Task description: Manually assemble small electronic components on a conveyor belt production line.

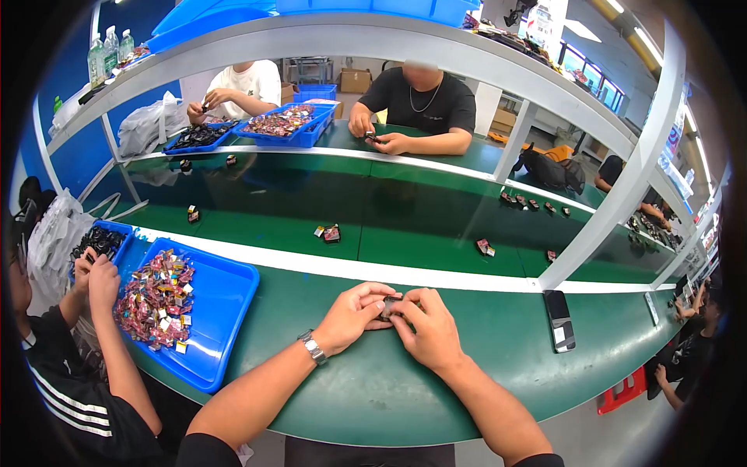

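Note:
Both hands meet over the green worktop (327,381), close to its white far edge. Between their fingertips is a small dark part (391,306) with a bit of red at its top; the fingers cover most of it, so its kind is not plain. My left hand (352,317), below a metal wristwatch (313,348), grips the part from the left with its thumb and fingers. From the right, my right hand (428,328) pinches the same part with bent fingers.
To the left stands a blue tray (226,335) of small pink-and-white packets (159,300), beside a co-worker's arms (109,311). Small dark-and-red pieces (332,233) lie on the green belt (420,233) beyond. A black phone (559,321) lies right, near a white frame post (615,187). People (420,101) work opposite.

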`<state>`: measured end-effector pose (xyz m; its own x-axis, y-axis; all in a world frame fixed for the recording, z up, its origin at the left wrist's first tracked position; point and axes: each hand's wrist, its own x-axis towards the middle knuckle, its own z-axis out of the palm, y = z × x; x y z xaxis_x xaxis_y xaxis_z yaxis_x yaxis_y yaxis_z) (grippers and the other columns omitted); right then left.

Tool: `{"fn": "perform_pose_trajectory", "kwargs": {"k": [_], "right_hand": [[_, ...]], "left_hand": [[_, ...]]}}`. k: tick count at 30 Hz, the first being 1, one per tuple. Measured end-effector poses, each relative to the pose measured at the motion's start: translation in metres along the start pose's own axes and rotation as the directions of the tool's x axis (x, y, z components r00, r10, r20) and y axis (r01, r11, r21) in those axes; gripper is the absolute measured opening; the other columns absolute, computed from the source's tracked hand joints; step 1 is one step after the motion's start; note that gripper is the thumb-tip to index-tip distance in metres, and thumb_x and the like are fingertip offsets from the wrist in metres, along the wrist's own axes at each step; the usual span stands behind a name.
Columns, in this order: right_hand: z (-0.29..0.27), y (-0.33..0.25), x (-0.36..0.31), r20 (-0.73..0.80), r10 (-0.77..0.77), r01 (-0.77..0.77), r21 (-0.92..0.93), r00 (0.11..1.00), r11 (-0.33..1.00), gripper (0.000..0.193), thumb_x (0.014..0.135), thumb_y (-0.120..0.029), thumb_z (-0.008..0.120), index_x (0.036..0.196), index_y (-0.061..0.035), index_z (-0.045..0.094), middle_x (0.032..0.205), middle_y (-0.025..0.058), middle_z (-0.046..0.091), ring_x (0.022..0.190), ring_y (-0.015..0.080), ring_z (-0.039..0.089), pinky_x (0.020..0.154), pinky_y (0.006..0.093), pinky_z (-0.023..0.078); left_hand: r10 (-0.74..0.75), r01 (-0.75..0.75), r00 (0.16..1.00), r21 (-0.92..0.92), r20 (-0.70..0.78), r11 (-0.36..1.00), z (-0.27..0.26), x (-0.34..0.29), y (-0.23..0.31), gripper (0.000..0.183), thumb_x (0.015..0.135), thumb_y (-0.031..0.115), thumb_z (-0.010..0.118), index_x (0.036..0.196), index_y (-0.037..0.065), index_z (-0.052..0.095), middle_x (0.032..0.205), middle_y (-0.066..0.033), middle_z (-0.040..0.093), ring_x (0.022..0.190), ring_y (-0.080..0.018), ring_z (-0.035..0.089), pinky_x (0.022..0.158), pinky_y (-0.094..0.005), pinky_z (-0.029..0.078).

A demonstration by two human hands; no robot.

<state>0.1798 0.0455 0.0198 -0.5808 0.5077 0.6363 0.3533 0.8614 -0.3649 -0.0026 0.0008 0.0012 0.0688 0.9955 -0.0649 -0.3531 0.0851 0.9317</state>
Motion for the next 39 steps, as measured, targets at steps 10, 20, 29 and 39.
{"fn": "perform_pose_trajectory", "kwargs": {"k": [10, 20, 29, 39], "right_hand": [[-0.005, 0.01, 0.002, 0.09, -0.047, 0.048, -0.011, 0.995, 0.999, 0.02, 0.074, -0.003, 0.078, 0.09, -0.0079, 0.066, 0.111, 0.0089, 0.058, 0.1, 0.0289, 0.058, 0.079, 0.0384, 0.053], [-0.01, 0.014, 0.01, 0.086, -0.144, 0.148, -0.044, 0.986, 0.988, 0.015, 0.073, -0.006, 0.076, 0.085, -0.0078, 0.068, 0.121, 0.0076, 0.06, 0.113, 0.0289, 0.057, 0.09, 0.041, 0.05], [-0.006, 0.013, 0.008, 0.045, -0.074, 0.075, -0.019, 0.996, 0.997, 0.018, 0.072, -0.006, 0.078, 0.088, -0.009, 0.072, 0.117, 0.0072, 0.062, 0.11, 0.0282, 0.059, 0.09, 0.0394, 0.051], [-0.011, 0.015, 0.008, 0.132, -0.065, 0.064, 0.013, 0.989, 0.998, 0.017, 0.074, -0.009, 0.079, 0.089, -0.0075, 0.073, 0.118, 0.0054, 0.062, 0.112, 0.0273, 0.058, 0.092, 0.0387, 0.05]], "left_hand": [[-0.036, 0.035, 0.999, 0.022, 0.027, 0.999, -0.001, 0.001, -0.002, 0.023, 0.103, 0.001, 0.045, 0.126, 0.003, 0.048, 0.121, -0.0119, 0.064, 0.112, -0.0192, 0.063, 0.099, -0.0379, 0.056], [-0.022, 0.021, 0.999, 0.015, 0.043, 1.0, -0.004, 0.002, -0.003, 0.025, 0.101, -0.002, 0.047, 0.125, 0.004, 0.049, 0.135, -0.0135, 0.057, 0.115, -0.0196, 0.061, 0.101, -0.0387, 0.054], [0.082, -0.091, 0.973, 0.033, 0.216, 0.995, -0.007, 0.001, -0.001, 0.044, 0.09, -0.009, 0.059, 0.131, 0.002, 0.046, 0.138, -0.012, 0.054, 0.124, -0.0182, 0.055, 0.103, -0.0314, 0.049], [0.059, -0.088, 0.966, 0.106, 0.25, 0.99, -0.007, 0.0, 0.0, 0.042, 0.092, -0.009, 0.055, 0.132, 0.001, 0.045, 0.141, -0.0136, 0.05, 0.126, -0.0198, 0.054, 0.106, -0.0338, 0.048]]}}
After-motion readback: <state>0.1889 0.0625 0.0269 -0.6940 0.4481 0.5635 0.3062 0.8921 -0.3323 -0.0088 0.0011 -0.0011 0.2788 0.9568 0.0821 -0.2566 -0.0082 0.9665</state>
